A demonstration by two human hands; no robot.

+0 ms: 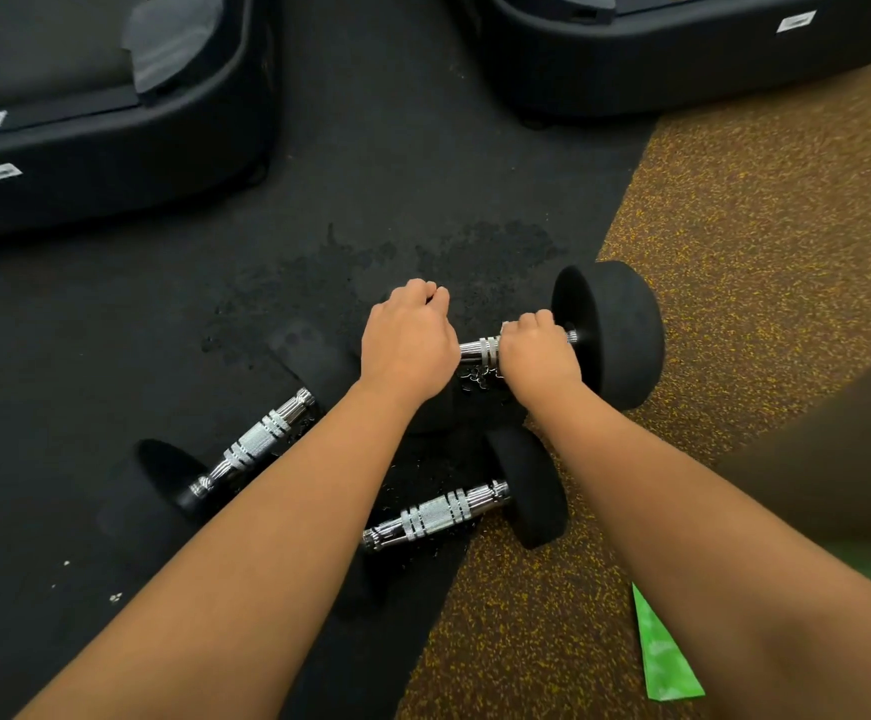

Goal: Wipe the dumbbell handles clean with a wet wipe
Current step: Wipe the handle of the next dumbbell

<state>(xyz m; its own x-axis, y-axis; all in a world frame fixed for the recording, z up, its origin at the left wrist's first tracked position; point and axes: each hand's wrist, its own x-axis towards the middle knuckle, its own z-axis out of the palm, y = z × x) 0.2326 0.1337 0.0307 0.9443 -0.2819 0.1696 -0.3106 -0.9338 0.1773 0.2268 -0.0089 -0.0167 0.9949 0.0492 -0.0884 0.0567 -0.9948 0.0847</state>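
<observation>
Left hand [407, 340] curls over far dumbbell handle [477, 349], apparently steadying it; right hand [539, 350] wraps same handle beside right weight [615, 330], likely rubbing; wet wipe not discernible. Two spare dumbbells [251, 444] lie nearer. Black rubber mat [111, 330], damp patch [319, 272]; speckled gym flooring [760, 252] beyond its right edge bears green packet [664, 662].

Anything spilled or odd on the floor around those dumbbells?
Yes: a dark blotchy patch on the black mat, just beyond the far dumbbell, looks like splashed liquid. Small white specks dot the mat at lower left.
</observation>
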